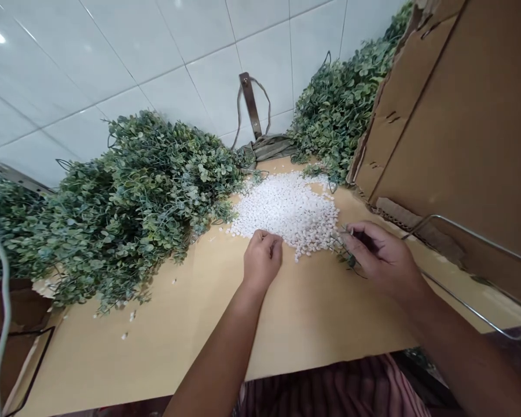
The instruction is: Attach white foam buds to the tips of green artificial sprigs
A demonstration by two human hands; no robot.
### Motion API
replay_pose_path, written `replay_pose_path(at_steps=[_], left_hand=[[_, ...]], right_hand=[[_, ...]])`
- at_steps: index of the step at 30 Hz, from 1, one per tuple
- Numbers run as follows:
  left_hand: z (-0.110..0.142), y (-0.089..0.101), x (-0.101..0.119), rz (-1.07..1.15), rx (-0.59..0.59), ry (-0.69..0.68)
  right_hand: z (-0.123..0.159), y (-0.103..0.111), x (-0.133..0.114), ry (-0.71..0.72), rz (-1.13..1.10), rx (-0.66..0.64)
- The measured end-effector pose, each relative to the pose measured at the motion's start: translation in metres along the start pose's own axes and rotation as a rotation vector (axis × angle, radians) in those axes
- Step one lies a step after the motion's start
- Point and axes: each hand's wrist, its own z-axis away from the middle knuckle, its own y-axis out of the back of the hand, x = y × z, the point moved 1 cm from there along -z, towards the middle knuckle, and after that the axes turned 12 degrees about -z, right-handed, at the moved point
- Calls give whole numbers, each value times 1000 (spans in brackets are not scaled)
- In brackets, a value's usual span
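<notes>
A heap of small white plastic-looking pieces (pixel 282 202) is spread over the tan board. At the heap's near edge rests my left hand (pixel 261 253), its fingers curled in; whatever they may hold is hidden or too small to name. My right hand (pixel 375 255) is at the heap's right side, thumb and forefinger pinched on a small green leafy sprig (pixel 346 255). The sprig's leaves hang down close to the board, beside the white pieces.
Large piles of artificial leafy stems (pixel 143 197) lie at the left and another green pile (pixel 338 104) at back right. A cardboard box (pixel 455 127) and a bent metal rod (pixel 481 234) flank the right. A pale cable (pixel 2 301) hangs left. White tiles (pixel 165 35) form the wall.
</notes>
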Motion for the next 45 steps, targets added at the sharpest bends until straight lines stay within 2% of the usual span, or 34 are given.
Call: replay_pose_path(at_steps=[2,6,11,16,21,26,32,38,45], left_hand=[[-2,0,-4,207,45,41],[-6,1,-14,630,96,267],[-11,5,-16,878,84,382],[-11,9,-12,1077,15,476],[-8,8,-13,1171,-55,497],[-2,7,-8,1187,-133,449],[0,15,-4,1206,-129,357],[1,22,-3,1174,-145,322],[5,21,0,1112,-188,309]], right_hand=[[0,-1,-1,-75,-82,-13],[0,-11,-10,-191,-244,-134],[-5,-31,-19,-314,-417,-294],[-3,-57,-19,-396,-434,-415],[-2,-77,-19,-383,-420,-430],[0,-85,-17,-411,-451,-431],[3,-88,-13,-404,-437,-339],[5,-87,-13,-425,-435,-249],[6,-87,-13,-412,-419,-203]])
